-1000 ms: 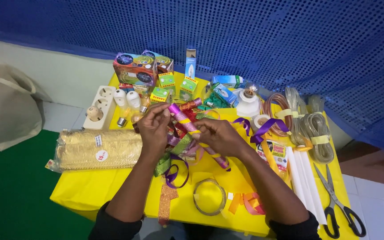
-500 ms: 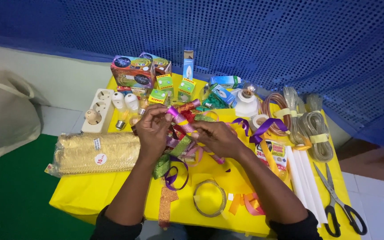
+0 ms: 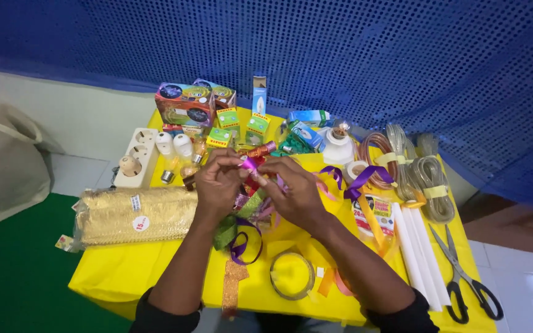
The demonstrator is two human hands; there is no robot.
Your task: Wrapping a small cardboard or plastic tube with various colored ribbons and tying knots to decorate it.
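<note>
We see both hands meeting above the centre of the yellow-covered table (image 3: pixel 155 271); the left hand (image 3: pixel 217 185) pinches a narrow pink-and-purple ribbon strip (image 3: pixel 250 164) between thumb and fingertips, fingers curled narrow; the right hand (image 3: pixel 294 191) closes on the same ribbon strip from the other side, fingertips touching it just beside the left thumb. The ribbon strip sits held above a heap of loose coloured ribbons (image 3: pixel 248 206) lying beneath the palms. Left of the left hand lies a flat gold glittery fabric pack in clear wrap (image 3: pixel 134 216); behind it stands a white multi-socket power strip (image 3: pixel 136 157). Near the front edge rests a thin metal ring (image 3: pixel 291 276). At the right lie white wax candles (image 3: pixel 417 246), black-handled scissors (image 3: pixel 464 277), and coiled clear cables with yellow ties (image 3: pixel 427 176); small printed cardboard boxes (image 3: pixel 186 105) stand along the rear edge.
</note>
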